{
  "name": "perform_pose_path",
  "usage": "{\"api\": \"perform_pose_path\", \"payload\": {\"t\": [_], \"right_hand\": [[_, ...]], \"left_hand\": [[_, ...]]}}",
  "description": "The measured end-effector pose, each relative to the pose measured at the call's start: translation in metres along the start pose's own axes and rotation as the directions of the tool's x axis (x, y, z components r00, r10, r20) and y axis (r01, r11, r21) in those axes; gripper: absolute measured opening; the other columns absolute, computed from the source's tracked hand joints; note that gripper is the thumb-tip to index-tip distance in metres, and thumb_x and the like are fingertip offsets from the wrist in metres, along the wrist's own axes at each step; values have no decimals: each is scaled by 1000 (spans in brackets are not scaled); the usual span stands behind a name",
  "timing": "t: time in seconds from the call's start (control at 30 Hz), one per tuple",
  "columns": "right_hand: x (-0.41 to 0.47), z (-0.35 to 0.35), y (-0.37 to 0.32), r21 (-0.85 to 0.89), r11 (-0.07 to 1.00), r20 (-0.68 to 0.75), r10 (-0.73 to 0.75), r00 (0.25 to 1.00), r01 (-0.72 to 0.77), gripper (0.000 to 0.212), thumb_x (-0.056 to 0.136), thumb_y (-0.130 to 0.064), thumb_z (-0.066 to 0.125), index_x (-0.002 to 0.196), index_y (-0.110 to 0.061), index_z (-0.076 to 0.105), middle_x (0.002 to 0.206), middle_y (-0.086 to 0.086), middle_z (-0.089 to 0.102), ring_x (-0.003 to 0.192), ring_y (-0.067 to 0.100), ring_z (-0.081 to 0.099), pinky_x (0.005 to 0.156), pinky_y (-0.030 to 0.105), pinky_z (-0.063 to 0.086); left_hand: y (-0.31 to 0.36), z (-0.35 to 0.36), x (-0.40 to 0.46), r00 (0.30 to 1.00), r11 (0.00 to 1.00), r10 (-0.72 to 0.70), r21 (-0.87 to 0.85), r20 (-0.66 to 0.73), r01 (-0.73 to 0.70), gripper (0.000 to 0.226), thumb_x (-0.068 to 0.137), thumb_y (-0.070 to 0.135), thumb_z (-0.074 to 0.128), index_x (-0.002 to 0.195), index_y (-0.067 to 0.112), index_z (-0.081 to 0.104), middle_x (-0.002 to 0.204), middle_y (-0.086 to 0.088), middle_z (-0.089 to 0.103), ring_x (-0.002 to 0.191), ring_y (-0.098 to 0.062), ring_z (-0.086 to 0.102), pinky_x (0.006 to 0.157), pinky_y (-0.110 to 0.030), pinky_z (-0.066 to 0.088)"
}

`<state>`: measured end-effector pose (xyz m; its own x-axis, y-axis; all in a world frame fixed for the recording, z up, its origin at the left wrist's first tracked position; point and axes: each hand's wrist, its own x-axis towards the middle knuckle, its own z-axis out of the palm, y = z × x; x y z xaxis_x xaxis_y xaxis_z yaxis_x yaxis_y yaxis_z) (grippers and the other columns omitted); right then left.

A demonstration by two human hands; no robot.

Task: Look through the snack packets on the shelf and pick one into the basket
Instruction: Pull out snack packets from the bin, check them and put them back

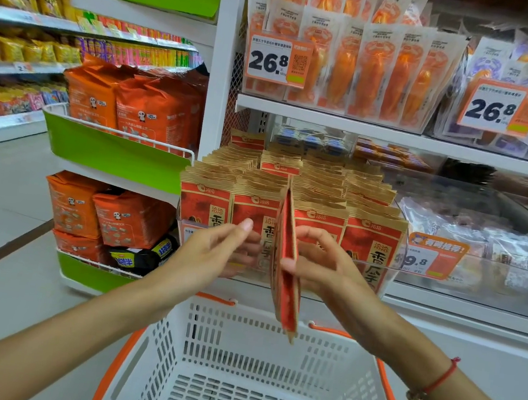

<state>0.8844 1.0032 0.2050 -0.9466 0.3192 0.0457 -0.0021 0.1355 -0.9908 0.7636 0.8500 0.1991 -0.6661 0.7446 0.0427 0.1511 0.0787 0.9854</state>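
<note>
Basket (236, 347) nearest, white slotted plastic with orange handles, nothing visible inside

Right hand (324, 268) curled round one red-and-kraft snack packet (287, 270), thumb on near face, fingers behind; packet held edge-on, upright, lower corner hanging just above far rim of basket, not yet inside

Left hand (216, 247) open, fingers loosely spread, gripping nothing; fingertips near or against front-row packets (205, 205), contact unclear

Outward: matching packets in tight rows on shelf bin behind hands; price tag (429, 258) clipped to clear front lip at right; orange-filled packs (357, 67) on shelf above; orange bags (127, 104) on green side rack at left

Risks, judged:
- Packet gripped near mid-height only, lower half free; slack grip lets it slide and strike rim, falling outside basket
- Released too early, while over far rim, tips toward shelf side instead of in
- Left hand close to front row; a nudge could topple neighbouring packets off lip
- Edge-on hold hides label, so wrong-item check harder
</note>
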Motion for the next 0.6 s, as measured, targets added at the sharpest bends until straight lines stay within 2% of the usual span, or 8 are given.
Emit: {"api": "perform_pose_path", "payload": {"t": [0.13,0.2,0.27,0.33,0.47,0.6], "right_hand": [[-3,-1,-10,220,972,87,62,994,-80,57,77,-32,62,130,-14,51,120,7,69,111,21,66,95,39,49],[-6,-1,-13,256,962,124,63,990,-93,56,82,-36,58,133,-15,50,125,7,66,116,22,63,96,41,50],[-9,1,-15,231,968,144,67,987,-99,50,89,-43,60,133,-20,51,124,4,67,114,19,64,89,36,53],[-11,2,-16,185,977,137,84,987,-108,49,84,-48,55,129,-29,53,119,-3,69,107,13,67,79,29,57],[-11,2,-14,103,993,95,55,994,-65,45,83,-54,48,124,-37,53,116,-7,69,104,11,68,78,30,56],[-9,5,-8,-27,999,14,19,1000,-19,33,95,-49,40,117,-28,55,109,-6,70,101,10,68,82,30,57]], "left_hand": [[-5,0,1,996,997,-36,70,85,31,31,93,47,50,121,36,57,116,17,66,98,9,64,79,-16,52],[-5,3,-1,993,998,-20,67,119,12,34,94,47,49,126,39,54,119,21,64,103,11,61,77,-13,51],[-4,6,-3,992,1000,13,25,126,-17,29,94,45,49,122,43,55,113,26,66,106,13,59,78,-12,51],[-3,8,-5,992,999,46,-21,115,-44,24,94,44,49,117,46,58,111,28,67,108,13,58,82,-14,49],[-6,11,-6,993,990,109,-90,38,-105,20,93,40,53,110,45,61,108,29,68,105,12,60,82,-13,51],[-7,12,-7,991,984,122,-124,-60,-129,19,88,38,60,105,45,62,99,25,71,98,8,65,79,-16,53]]}}
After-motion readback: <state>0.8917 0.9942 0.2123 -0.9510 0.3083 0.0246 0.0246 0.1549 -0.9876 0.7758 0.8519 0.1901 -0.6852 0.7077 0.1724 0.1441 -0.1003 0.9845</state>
